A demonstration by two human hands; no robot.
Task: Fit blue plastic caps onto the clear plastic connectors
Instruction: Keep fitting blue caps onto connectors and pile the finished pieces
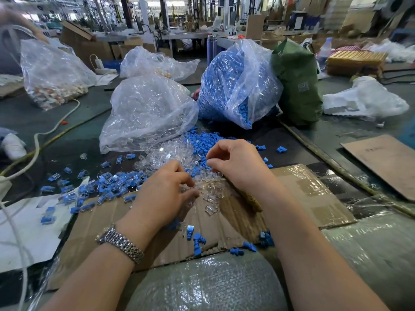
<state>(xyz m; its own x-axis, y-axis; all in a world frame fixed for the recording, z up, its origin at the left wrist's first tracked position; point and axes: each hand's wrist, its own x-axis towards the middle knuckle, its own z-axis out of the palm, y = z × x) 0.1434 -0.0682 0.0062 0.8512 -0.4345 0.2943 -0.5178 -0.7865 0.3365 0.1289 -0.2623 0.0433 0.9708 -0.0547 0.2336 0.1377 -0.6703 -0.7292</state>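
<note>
Both hands sit low over the pile of clear connectors (177, 153). I see my left hand (161, 194) with fingers curled into the clear pieces, and my right hand (233, 162) curled above blue caps (202, 140). Whether either pinches anything, or any piece's axis, I cannot tell.

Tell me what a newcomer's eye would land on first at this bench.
First comes the bulging clear bag of blue caps standing at the back centre, with loose blue caps spilling from its foot. Next, the left hand and right hand working in the heap of clear connectors in the middle. Left of them lies a scatter of capped pieces.
</note>
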